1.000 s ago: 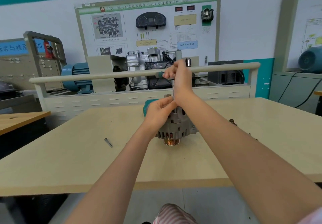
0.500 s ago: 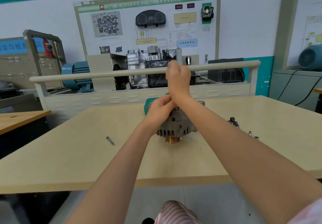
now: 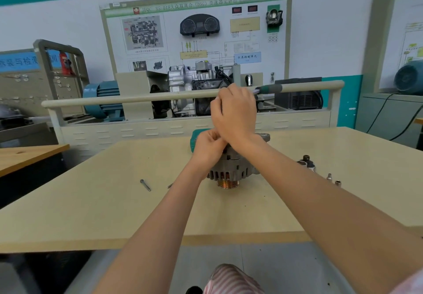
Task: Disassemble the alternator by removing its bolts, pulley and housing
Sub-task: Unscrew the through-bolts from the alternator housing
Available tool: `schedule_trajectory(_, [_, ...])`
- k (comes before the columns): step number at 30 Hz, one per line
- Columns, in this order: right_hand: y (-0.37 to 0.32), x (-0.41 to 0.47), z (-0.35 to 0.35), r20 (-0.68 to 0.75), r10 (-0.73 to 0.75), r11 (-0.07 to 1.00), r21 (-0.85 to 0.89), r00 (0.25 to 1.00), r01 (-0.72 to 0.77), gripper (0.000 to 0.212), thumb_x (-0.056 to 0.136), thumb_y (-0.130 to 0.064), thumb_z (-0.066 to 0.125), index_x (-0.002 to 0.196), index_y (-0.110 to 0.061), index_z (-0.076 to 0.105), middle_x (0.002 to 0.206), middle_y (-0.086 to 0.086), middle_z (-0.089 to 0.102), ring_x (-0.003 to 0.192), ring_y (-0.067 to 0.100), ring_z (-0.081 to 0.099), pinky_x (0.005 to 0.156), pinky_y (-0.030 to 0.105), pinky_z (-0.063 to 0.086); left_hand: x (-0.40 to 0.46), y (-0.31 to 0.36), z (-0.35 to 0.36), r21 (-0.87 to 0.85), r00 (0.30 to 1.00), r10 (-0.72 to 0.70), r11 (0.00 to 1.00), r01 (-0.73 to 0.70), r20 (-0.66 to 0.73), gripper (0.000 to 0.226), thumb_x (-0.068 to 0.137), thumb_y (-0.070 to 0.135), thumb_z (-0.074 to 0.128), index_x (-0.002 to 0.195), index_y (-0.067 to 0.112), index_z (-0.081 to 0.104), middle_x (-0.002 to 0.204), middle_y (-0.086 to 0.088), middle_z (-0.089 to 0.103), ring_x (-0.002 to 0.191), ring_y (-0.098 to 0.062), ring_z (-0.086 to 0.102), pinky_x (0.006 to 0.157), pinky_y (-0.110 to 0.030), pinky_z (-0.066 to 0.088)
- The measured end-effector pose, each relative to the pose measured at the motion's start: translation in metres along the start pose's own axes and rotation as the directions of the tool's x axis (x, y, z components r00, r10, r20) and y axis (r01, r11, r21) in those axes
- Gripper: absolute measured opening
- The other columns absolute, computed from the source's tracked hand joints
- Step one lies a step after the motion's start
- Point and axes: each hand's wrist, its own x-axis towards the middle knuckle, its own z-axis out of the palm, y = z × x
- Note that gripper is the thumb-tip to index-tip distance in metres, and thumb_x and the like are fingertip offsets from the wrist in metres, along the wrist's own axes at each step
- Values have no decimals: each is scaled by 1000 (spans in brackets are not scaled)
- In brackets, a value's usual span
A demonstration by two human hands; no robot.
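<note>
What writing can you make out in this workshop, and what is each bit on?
"BS 018 大众双离合 (DSG) 变速器实训台": header of the white training board, partly blurred.
"仪表控制单元": blue label on that board.
"安装与检测", cut off: blue sign at left.
The board's other small labels, and the panel at far right: too blurred to read.

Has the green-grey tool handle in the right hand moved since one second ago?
Yes. The green-grey tool handle swung from left to right of the right hand, along the beige rail.
</note>
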Motion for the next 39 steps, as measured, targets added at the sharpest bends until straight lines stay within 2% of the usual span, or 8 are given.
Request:
schedule_trajectory(4, [-6, 12, -5, 123, 140, 939, 298, 982, -171, 40, 86, -23, 40, 47, -15, 39, 50, -5, 36, 51, 7, 34, 60, 23, 32, -3, 5, 0, -8, 998, 32, 999, -31, 59, 21, 94, 17, 53, 82, 22, 69, 65, 15, 69, 62, 7, 62, 55, -7, 44])
schedule_trajectory(8, [-4, 31, -13, 383, 385, 527, 656, 840, -541, 50, 93, -14, 41, 44, -15, 29, 38, -5, 28, 44, 13, 28, 55, 29, 30, -2, 7, -3, 1, 993, -5, 1000, 5, 117, 29, 96, 32, 51, 119, 22, 66, 107, 5, 71, 105, -12, 63, 93, -31, 47])
schedule_trajectory(14, [-2, 36, -18, 526, 423, 43, 802, 738, -596, 45, 92, -10, 34, 49, -19, 26, 46, 7, 26, 44, 16, 35, 61, 21, 46, -2, 5, -3, -1, 994, 35, 999, -35, 103, 19, 95, 30, 54, 97, 30, 73, 98, 11, 73, 97, -6, 65, 86, -24, 47])
schedule_trajectory(16, [-6, 33, -15, 506, 447, 76, 800, 738, -595, 47, 92, -11, 35, 46, -18, 29, 43, 4, 30, 45, 16, 35, 58, 21, 46, -2, 3, -3, -21, 996, 38, 999, -36, 80, 16, 93, 28, 57, 91, 33, 72, 89, 16, 73, 87, 2, 65, 74, -15, 47])
schedule_trajectory(19, [-12, 18, -9, 252, 363, 594, 679, 897, -431, 42, 89, -15, 42, 48, -16, 35, 48, -4, 34, 51, 13, 34, 56, 28, 33, -1, 1, -4, -37, 999, 27, 999, -25, 37, 15, 92, 21, 59, 89, 23, 73, 73, 15, 71, 68, 6, 63, 57, -8, 44])
schedule_trajectory(22, [-9, -3, -3, 62, 90, 996, -12, 994, -90, 17, 85, -21, 45, 74, -11, 54, 75, -3, 46, 79, 18, 44, 80, 31, 34, 2, -2, -5, 8, 1000, -3, 1000, 3, -6, 25, 90, 4, 53, 68, 16, 61, 60, 5, 64, 57, -2, 57, 48, -10, 41])
schedule_trajectory(29, [-8, 6, -11, 66, 219, 949, 217, 974, -228, 32, 85, -24, 42, 55, -16, 38, 60, -7, 37, 70, 17, 38, 76, 31, 32, -1, 6, -3, -6, 996, 45, 999, -45, 73, 27, 93, 12, 53, 74, 28, 65, 62, 15, 67, 62, 5, 60, 58, -11, 44])
schedule_trajectory(39, [-4, 24, -17, 382, 435, 349, 763, 816, -544, 47, 92, -9, 39, 46, -14, 33, 44, -1, 34, 52, 15, 31, 50, 20, 33, -1, 9, -2, -11, 989, 26, 1000, -25, 147, 21, 96, 26, 53, 104, 17, 71, 95, 2, 74, 89, -9, 68, 72, -16, 49])
